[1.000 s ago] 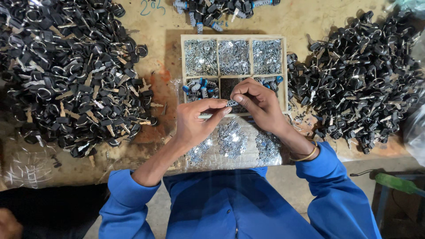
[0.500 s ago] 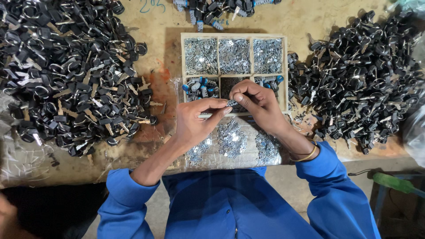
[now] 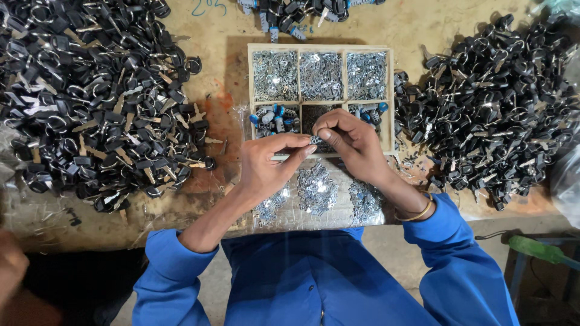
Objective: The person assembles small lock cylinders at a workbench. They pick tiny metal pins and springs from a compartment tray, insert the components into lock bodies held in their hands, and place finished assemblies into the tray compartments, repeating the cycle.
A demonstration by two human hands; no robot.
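Observation:
My left hand and my right hand meet over the front edge of a wooden compartment tray. Together they pinch one small metal part between the fingertips. The tray's back row holds small silvery metal pieces; its front row holds blue and silver parts, partly hidden by my hands. Loose silvery pieces lie on clear plastic just below my hands.
A big heap of black-headed keys on rings covers the table's left side. A second such heap lies at the right. A smaller cluster sits behind the tray. A green-handled tool lies at the lower right.
Both hands stay in nearly the same place over the tray; only the fingers shift slightly on the small part.

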